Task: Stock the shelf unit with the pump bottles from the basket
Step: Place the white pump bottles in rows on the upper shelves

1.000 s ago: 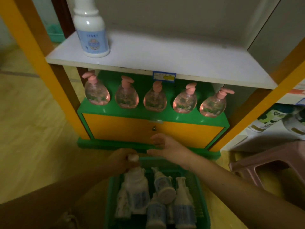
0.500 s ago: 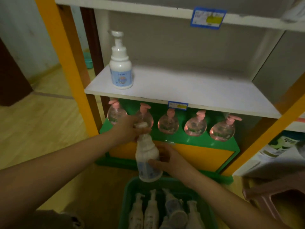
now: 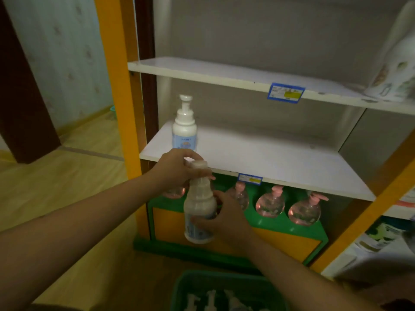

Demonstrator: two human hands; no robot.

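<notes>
Both hands hold a white pump bottle point(image 3: 198, 207) upright in front of the shelf unit, just below the edge of the white middle shelf point(image 3: 258, 158). My left hand point(image 3: 177, 169) grips its pump head. My right hand point(image 3: 224, 217) wraps the lower body and blue label. Another white pump bottle point(image 3: 184, 125) stands at the left end of that shelf. The green basket point(image 3: 224, 281) lies at the bottom edge with several pump tops showing inside.
Several round pink pump bottles point(image 3: 270, 204) sit in a green and orange stand point(image 3: 287, 241) under the shelf. The upper shelf point(image 3: 224, 75) carries a blue price tag and a white container point(image 3: 395, 70) at the right. An orange post point(image 3: 114, 86) stands left.
The bottle has come up out of the basket to just under the middle shelf. My right hand has closed onto its lower body. The view has tilted upward.
</notes>
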